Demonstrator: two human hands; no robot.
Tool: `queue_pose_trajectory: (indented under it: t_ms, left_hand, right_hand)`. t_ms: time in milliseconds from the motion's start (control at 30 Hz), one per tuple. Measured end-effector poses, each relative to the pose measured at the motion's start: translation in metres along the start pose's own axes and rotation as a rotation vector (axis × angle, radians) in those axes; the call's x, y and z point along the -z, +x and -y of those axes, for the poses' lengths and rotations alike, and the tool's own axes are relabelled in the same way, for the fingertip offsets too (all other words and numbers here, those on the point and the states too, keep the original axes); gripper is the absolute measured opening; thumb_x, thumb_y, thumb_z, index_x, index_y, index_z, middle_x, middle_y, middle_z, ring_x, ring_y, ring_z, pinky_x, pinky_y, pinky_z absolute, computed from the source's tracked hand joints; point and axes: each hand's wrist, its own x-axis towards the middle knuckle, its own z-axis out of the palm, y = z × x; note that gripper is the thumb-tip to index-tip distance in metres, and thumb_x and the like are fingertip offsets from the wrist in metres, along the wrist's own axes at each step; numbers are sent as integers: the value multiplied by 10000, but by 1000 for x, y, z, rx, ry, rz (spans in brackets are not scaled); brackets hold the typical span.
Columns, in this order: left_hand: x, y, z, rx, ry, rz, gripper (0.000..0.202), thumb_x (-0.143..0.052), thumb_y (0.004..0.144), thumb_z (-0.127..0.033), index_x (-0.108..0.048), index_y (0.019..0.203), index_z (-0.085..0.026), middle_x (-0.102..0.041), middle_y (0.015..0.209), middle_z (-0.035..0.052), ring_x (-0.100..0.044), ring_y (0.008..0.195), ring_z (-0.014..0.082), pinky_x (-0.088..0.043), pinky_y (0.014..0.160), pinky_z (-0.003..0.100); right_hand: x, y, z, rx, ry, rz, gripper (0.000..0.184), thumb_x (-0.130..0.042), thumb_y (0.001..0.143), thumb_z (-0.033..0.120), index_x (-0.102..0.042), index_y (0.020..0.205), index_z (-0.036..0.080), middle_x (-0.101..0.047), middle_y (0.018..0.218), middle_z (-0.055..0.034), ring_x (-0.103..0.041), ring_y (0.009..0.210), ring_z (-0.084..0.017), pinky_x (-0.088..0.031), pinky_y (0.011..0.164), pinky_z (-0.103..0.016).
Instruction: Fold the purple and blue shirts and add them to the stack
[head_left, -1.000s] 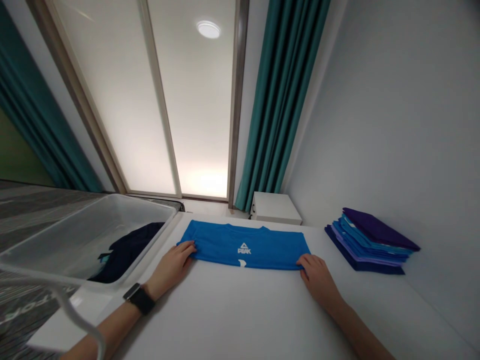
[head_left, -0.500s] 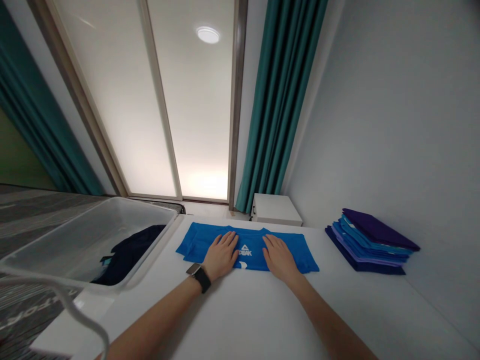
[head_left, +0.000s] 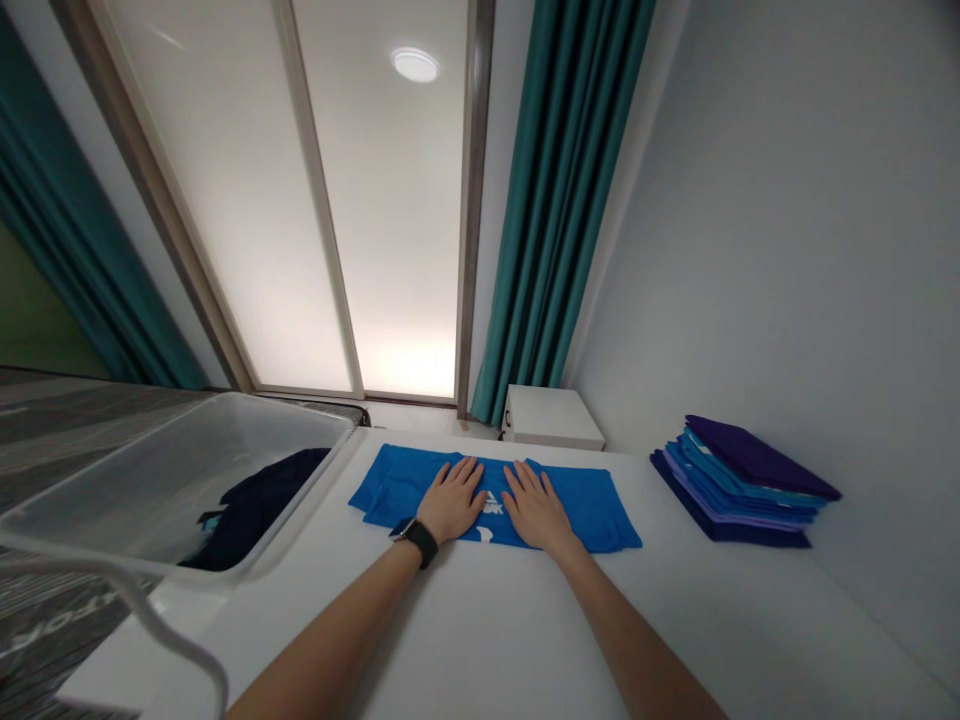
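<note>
Both hands have slid inward: left hand (head_left: 452,497) and right hand (head_left: 534,505) press flat, fingers spread, gripping nothing, on the blue shirt (head_left: 592,505); uneven pressure could rumple its fold

Left hand (head_left: 452,497) and right hand (head_left: 534,505) flat, palms down, side by side, forearms extended

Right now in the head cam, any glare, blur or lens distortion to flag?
Head view: the backlit frosted window panel blows out near its base, and the ceiling light reflects in it. Strong wide-angle warp bends the window frame and teal curtain. Both hands, left hand and right hand, are sharp on the blue PEAK shirt, casting soft shadows on the white table.
</note>
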Motion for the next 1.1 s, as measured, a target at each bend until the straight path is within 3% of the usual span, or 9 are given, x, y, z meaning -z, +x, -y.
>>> queue_pose_trajectory:
  t_ms: [200,500,733,833,1100]
  left_hand:
    - [3,-14,-5,2,-15,12,508,-368,980,-397,-431,1435,-180,-388,1517,76,-336,1405,235,-261,1150,458]
    - [16,-56,-23,-8,-6,-25,510,-360,983,-406,-414,1447,-201,-390,1516,69,-346,1399,244,-270,1142,475]
    - [16,-60,-24,-18,1,-20,515,-382,974,-417,-412,1449,-218,-381,1520,74,-351,1398,253,-292,1130,475]
    - [13,-58,-15,-1,-8,-46,518,-370,979,-427,-404,1453,-221,-388,1518,73,-349,1399,248,-292,1131,465]
    - [16,-58,37,126,25,-51,475,-370,978,-381,-477,1401,-193,-470,1462,98,-393,1372,250,-267,1147,457]
  right_hand:
    - [5,-13,7,-5,12,25,589,-205,991,429,-271,1512,163,-197,1586,-80,-137,1466,-215,-102,1174,-464]
    - [5,-53,20,3,23,15,600,-206,990,463,-257,1517,182,-190,1587,-63,-117,1469,-221,-83,1180,-482]
    - [7,-58,23,-22,44,36,596,-224,988,455,-256,1517,185,-171,1591,-57,-115,1470,-210,-84,1183,-466]
    - [9,-56,22,-39,51,44,601,-226,986,452,-253,1517,174,-157,1594,-54,-106,1471,-208,-82,1185,-455]
    - [9,-56,11,-99,60,59,609,-208,987,464,-234,1523,175,-144,1599,-51,-85,1473,-196,-67,1188,-421]
